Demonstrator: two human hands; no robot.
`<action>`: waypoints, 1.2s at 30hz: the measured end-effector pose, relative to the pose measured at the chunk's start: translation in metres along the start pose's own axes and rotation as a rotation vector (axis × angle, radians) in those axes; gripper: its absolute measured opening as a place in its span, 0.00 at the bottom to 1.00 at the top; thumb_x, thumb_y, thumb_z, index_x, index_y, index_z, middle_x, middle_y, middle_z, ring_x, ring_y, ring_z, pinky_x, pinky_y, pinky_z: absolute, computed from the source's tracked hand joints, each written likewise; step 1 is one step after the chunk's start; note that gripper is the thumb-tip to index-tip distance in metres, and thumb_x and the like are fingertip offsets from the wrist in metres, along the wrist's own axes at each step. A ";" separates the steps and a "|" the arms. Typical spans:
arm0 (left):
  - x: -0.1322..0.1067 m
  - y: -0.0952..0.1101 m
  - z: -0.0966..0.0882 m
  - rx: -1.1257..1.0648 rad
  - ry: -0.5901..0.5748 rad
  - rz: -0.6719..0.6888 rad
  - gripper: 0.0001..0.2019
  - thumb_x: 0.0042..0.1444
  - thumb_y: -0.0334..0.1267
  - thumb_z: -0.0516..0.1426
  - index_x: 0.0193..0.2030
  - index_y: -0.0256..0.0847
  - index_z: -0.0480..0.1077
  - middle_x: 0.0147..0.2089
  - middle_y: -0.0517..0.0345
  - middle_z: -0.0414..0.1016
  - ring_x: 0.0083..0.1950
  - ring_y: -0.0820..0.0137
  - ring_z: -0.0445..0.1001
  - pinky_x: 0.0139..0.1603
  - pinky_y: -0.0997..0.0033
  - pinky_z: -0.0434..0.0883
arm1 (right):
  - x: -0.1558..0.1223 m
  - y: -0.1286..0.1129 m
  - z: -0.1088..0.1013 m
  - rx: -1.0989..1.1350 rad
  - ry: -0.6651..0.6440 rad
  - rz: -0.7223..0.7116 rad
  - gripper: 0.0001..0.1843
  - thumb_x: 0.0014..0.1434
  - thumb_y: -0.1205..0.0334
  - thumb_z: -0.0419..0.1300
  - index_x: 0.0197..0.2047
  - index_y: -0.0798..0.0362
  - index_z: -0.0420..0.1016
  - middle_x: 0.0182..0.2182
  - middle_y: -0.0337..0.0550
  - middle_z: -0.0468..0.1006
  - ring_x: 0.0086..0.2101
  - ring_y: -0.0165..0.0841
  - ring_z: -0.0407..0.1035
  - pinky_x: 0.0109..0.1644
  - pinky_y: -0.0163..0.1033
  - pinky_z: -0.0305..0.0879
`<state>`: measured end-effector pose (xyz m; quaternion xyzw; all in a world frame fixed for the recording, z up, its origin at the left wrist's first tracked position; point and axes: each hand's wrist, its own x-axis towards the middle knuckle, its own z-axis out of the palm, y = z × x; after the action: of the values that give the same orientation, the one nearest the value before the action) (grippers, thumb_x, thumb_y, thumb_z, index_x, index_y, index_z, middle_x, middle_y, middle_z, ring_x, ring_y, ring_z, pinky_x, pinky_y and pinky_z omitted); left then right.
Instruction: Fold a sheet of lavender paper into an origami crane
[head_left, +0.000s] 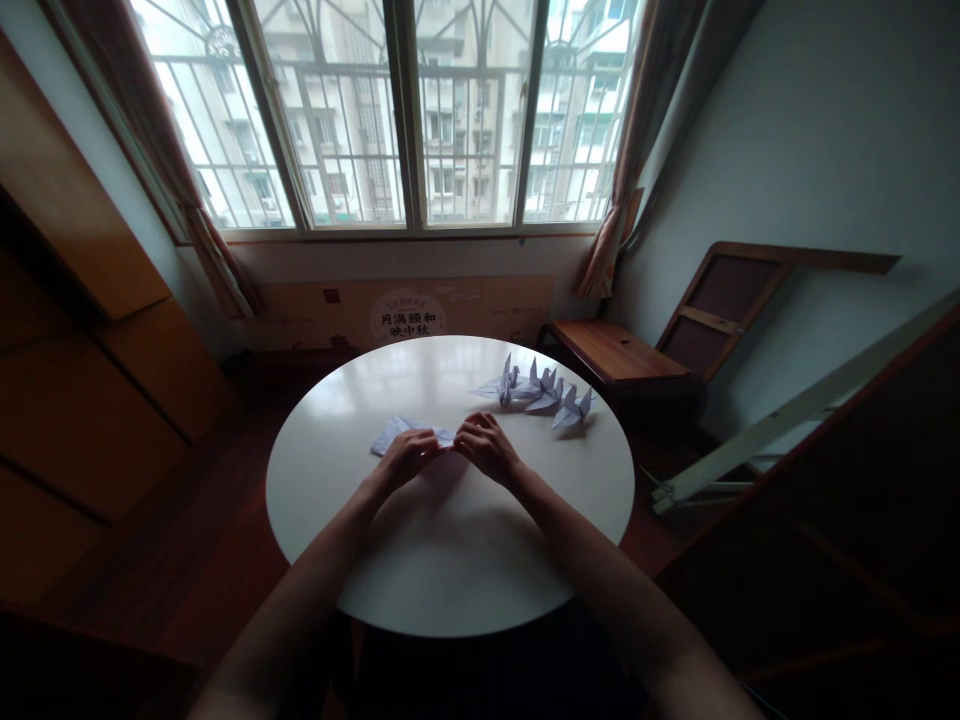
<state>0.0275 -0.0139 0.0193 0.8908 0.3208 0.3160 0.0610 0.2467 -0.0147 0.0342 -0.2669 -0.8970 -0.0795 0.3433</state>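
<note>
Over the middle of the white round table (465,560), my left hand (409,454) and my right hand (486,446) meet with their fingertips close together. Both pinch a small piece of folded pale paper (446,438), mostly covered by the fingers. A flat pale sheet of paper (388,434) shows just behind my left hand; whether it joins the held piece I cannot tell. Several folded paper cranes (576,409) stand grouped on the table's far right, beyond my right hand and apart from it.
Behind the table are a barred window (472,150) and a printed cardboard panel (300,305). A low wooden bench (615,352) stands at the back right, near a leaning brown frame (720,290). Wooden cabinets (90,410) line the left side.
</note>
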 end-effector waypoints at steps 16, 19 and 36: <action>-0.002 -0.002 0.000 0.163 -0.005 0.063 0.14 0.65 0.38 0.51 0.29 0.39 0.71 0.29 0.56 0.69 0.31 0.71 0.66 0.33 0.71 0.59 | -0.006 0.007 0.004 0.054 -0.001 0.008 0.11 0.64 0.56 0.55 0.39 0.51 0.76 0.37 0.46 0.77 0.41 0.37 0.62 0.47 0.43 0.56; -0.002 -0.001 0.002 0.185 -0.026 0.083 0.14 0.65 0.38 0.51 0.30 0.39 0.71 0.30 0.56 0.70 0.31 0.71 0.66 0.35 0.71 0.60 | -0.004 0.002 0.008 0.064 -0.036 -0.037 0.11 0.64 0.56 0.55 0.40 0.50 0.77 0.37 0.45 0.76 0.41 0.37 0.62 0.46 0.42 0.56; -0.001 -0.002 -0.005 0.178 0.041 0.028 0.11 0.64 0.39 0.53 0.33 0.41 0.73 0.32 0.56 0.73 0.32 0.71 0.69 0.34 0.72 0.63 | -0.004 0.008 -0.006 0.030 0.021 0.043 0.12 0.66 0.61 0.53 0.34 0.52 0.74 0.34 0.44 0.77 0.41 0.36 0.61 0.46 0.42 0.54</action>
<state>0.0233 -0.0135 0.0220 0.8904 0.3363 0.3053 -0.0294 0.2566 -0.0115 0.0355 -0.2801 -0.8885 -0.0616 0.3582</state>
